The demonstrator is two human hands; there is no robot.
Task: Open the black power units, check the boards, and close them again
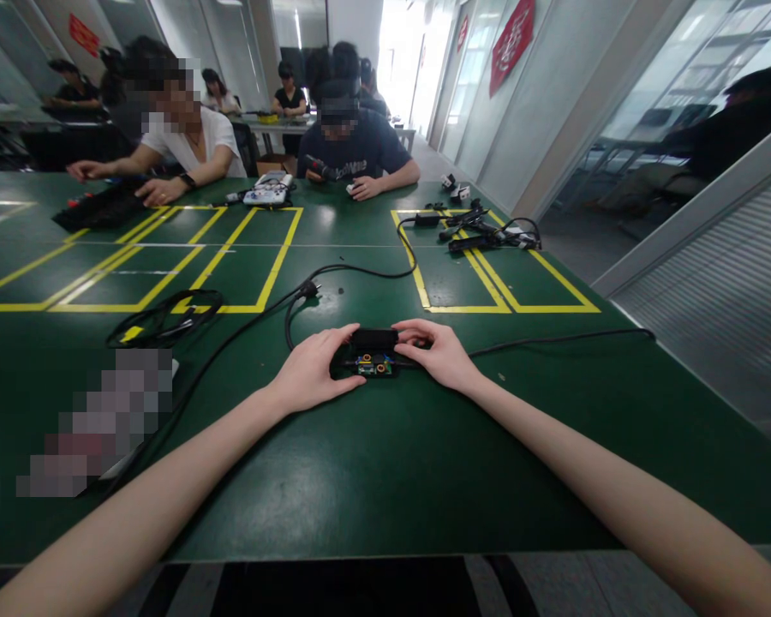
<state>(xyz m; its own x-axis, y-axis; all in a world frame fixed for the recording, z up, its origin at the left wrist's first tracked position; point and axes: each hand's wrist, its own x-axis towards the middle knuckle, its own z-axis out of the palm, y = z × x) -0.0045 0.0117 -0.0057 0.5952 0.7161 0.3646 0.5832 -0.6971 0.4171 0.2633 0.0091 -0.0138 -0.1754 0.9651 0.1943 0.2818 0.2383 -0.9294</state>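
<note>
Between my two hands an opened black power adapter (393,374) lies on the green table, with its circuit board (373,366) and copper-coloured coils exposed. Its black cover half (375,339) stands tilted along the far side of the board. My left hand (313,367) curves around the left end, fingers at the cover and thumb by the near edge of the case. At the other end, my right hand (442,355) pinches near the cover's right edge. Black cables leave both ends of the adapter, partly hidden by my hands.
A coiled black cable (167,319) and a blurred-out flat object (112,420) lie to my left. A long cord with a plug (308,290) crosses the table (334,497). Adapters and cables (481,231) sit in yellow-taped areas at far right. Two people work opposite.
</note>
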